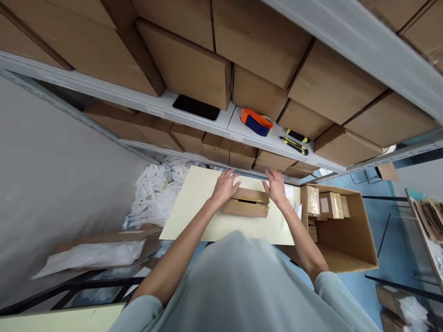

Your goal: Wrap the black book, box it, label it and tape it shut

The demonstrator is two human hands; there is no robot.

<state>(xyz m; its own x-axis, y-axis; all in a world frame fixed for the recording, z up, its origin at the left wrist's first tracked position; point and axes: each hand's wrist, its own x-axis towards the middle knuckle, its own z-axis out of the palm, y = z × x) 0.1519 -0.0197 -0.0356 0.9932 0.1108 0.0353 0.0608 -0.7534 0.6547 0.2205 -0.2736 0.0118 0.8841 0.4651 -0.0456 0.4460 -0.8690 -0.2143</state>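
Observation:
A small brown cardboard box (245, 209) lies on the pale cream tabletop (194, 203) right in front of me, with a dark gap along the seam of its top. At its far left corner is my left hand (224, 188), fingers stretched forward and thumb apart. My right hand (276, 186) is by the far right corner in much the same pose, thumb toward the box. Both hands are open and hold nothing. Whether either one touches the cardboard I cannot tell.
A large open carton (346, 249) with several taped boxes stands right of the table. White packing scraps (152, 193) are heaped at left. The shelf ahead carries cartons, a black phone (196, 107), an orange-and-blue tape roll or holder (256, 122) and yellow-black cutters (294, 145).

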